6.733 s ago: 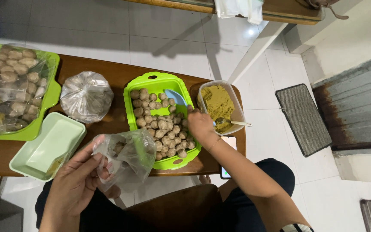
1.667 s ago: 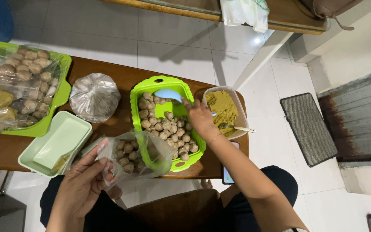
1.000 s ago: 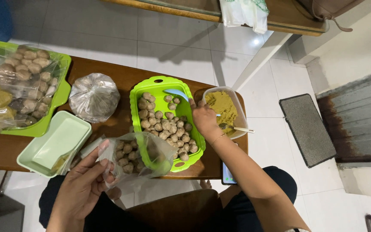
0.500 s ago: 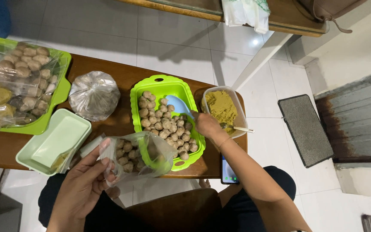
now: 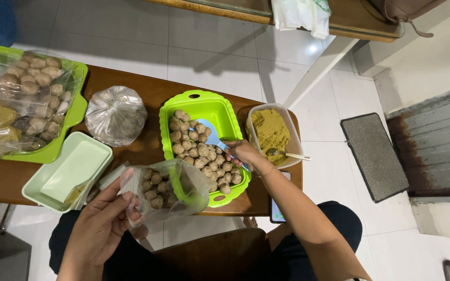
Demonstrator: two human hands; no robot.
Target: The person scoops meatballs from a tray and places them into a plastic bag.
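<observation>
My left hand [image 5: 102,221] holds open a clear plastic bag [image 5: 165,190] part filled with brown meatballs, at the near edge of the wooden table [image 5: 147,99]. My right hand [image 5: 246,154] grips the handle of a pale blue scoop [image 5: 212,136] lying inside a bright green tray [image 5: 207,109]. The scoop's blade rests among the loose meatballs [image 5: 199,153] that fill the tray's near half. The far part of the tray is bare.
A clear tub of yellow-brown paste [image 5: 271,132] with a spoon stands right of the tray. A tied bag [image 5: 115,115] lies left of it, a pale green lid [image 5: 69,169] nearer. A second green tray [image 5: 61,135] with bagged meatballs sits far left. A phone [image 5: 277,211] lies at the table edge.
My right hand drew back from the tray's middle toward the near right rim and now holds the blue scoop by its handle. The bag in my left hand stays put.
</observation>
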